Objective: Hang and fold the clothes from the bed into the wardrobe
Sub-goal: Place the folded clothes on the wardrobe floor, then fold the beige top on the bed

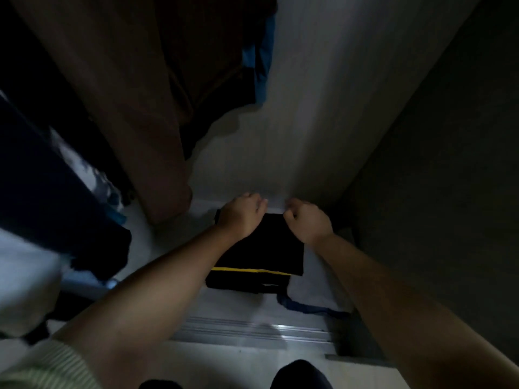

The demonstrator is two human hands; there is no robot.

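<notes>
Folded black garment with yellow stripe [261,248] is laid on pale wardrobe floor [238,304], far edge gripped by curled left hand [241,214] and right hand [307,220]; brown hanging clothes [134,108] beside.

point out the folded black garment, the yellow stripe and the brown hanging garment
folded black garment [276,244], head view, middle of its top fold
yellow stripe [247,270], head view, middle of the stripe along the near edge
brown hanging garment [140,108], head view, middle of the cloth
</notes>
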